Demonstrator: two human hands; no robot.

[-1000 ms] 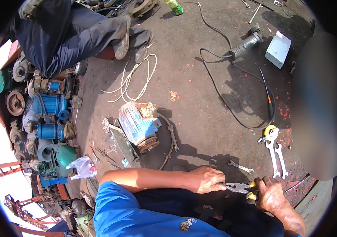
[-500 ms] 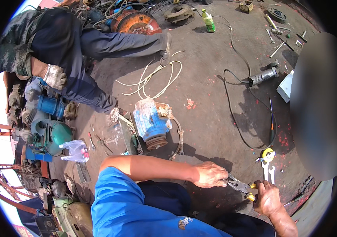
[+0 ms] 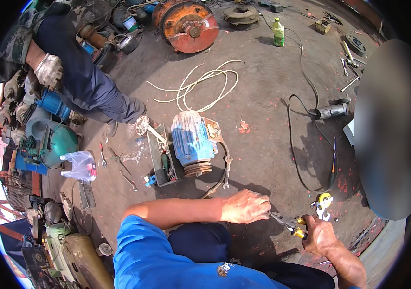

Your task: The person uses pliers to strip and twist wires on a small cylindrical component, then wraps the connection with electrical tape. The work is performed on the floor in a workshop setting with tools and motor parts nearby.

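Observation:
My right hand point(image 3: 320, 234) grips a pair of pliers point(image 3: 285, 220) by the yellow handles, low and right of centre. The jaws point left toward my left hand point(image 3: 246, 206), which is closed with fingers pinched together near the tip. Whatever sits between those fingers is too small to make out. A blue electric motor point(image 3: 192, 139) with a grooved pulley stands on the ground beyond my left forearm. An open-ended wrench point(image 3: 227, 172) lies beside its cable. Just past my right hand are a yellow tape roll point(image 3: 325, 198) and a pale wrench point(image 3: 323, 212).
A metal toolbox point(image 3: 162, 154) stands left of the motor. Another person's gloved hand point(image 3: 49, 71) and leg show at upper left. Pale cable point(image 3: 210, 77) lies coiled beyond the motor; an angle grinder point(image 3: 331, 111) with a black cord, and a green bottle point(image 3: 278, 32), are farther off.
The view has shifted, and the other person has stepped to the left. My left hand has drawn slightly away from the pliers' jaws, while my right hand keeps its grip.

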